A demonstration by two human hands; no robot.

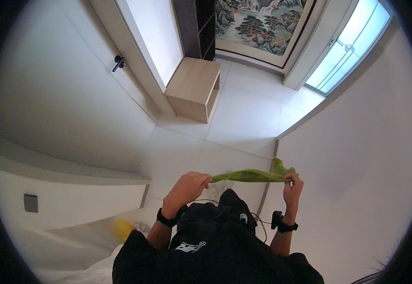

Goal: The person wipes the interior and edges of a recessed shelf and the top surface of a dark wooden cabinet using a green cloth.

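A green cloth (pixel 248 175) is stretched sideways in front of my chest. My left hand (pixel 193 183) pinches its end on the left side of the view. Towards the other end, my right hand (pixel 293 186) grips the cloth, and a loose corner sticks up beside the fingers. Both wrists wear black bands, and the one on the right carries a small dark device. A thin black cable hangs between that wrist and my black shirt.
A light wooden bench with an open side (pixel 195 80) stands on the tiled floor ahead. The door with a black handle (pixel 119 63) is on the left. A framed landscape picture (pixel 263 28) is beyond. A white wall (pixel 337 163) rises close on the right.
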